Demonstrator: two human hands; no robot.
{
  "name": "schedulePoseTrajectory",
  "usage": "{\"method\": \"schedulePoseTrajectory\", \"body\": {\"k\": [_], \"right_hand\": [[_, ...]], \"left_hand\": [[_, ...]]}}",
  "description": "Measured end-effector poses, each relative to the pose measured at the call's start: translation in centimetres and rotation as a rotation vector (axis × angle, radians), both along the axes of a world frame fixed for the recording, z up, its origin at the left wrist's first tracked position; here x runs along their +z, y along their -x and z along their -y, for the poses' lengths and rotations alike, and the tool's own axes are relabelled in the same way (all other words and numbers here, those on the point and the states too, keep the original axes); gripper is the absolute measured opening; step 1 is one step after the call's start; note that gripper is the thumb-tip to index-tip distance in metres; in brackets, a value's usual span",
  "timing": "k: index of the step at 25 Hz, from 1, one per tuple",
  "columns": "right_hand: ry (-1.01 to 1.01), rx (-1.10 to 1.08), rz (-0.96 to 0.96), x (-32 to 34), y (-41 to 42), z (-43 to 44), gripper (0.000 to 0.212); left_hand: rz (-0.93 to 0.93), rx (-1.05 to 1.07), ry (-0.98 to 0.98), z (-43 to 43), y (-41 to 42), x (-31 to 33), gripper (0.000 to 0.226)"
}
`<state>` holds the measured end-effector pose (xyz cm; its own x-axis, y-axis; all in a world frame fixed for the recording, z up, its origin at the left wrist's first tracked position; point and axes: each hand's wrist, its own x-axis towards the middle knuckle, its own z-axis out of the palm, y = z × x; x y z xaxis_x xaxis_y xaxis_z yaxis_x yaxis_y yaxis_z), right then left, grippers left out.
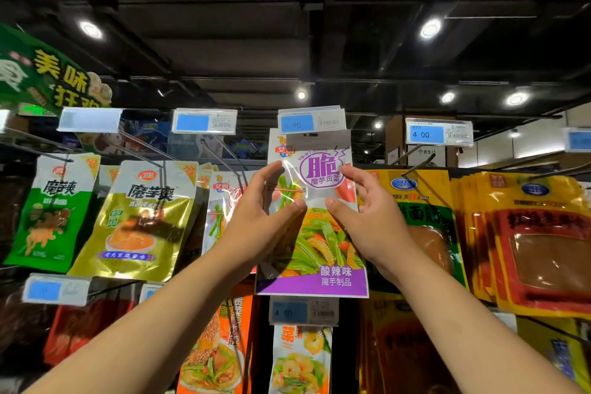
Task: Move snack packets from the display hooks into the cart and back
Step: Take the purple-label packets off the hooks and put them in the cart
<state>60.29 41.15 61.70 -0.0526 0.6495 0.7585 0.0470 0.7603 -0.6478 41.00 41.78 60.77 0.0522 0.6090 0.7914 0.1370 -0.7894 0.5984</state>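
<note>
1. Single head-worn view, facing forward and tilted upward at the display hooks, near them.
2. A snack packet sits mid-frame; the ceiling fills the upper half.
3. Wide-angle bending curves the outer parts; the display's lower left corner is perhaps too dark to read.

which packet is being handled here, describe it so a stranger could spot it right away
Find the top row of hooks and the blue price tag reading 4.90. Just below it, the left hand and right hand grip the packet by its sides. Unlike the yellow packets to its right, it has a round purple logo and a purple bottom band.
</note>
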Motion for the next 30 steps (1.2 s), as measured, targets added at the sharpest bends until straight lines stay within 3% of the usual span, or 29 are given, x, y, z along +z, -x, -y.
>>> {"method": "schedulePoseTrajectory", "body": {"k": [9, 23, 27, 30], "right_hand": [[-0.013, 0.056, 0.029, -0.7, -0.6, -1.0, 0.045], [-0.013, -0.044, 0.048, -0.4, -0.2, -1.6, 0.048], [-0.018, -0.137, 0.153, -0.7, -0.6, -2.4, 0.059], [-0.039, -0.25, 0.273, -0.5, -1.0, -3.9, 0.068]], "left_hand": [[0.0, 0.044, -0.027, -1.3, 0.2, -1.2, 0.069], [-0.044, 0.032, 0.007, -2.4, 0.9, -0.5, 0.071], [-0.135, 0.077, 0.024, -3.4, 0.9, -1.0, 0.073], [-0.171, 0.086, 0.035, -4.4, 0.9, -0.6, 0.056]]}}
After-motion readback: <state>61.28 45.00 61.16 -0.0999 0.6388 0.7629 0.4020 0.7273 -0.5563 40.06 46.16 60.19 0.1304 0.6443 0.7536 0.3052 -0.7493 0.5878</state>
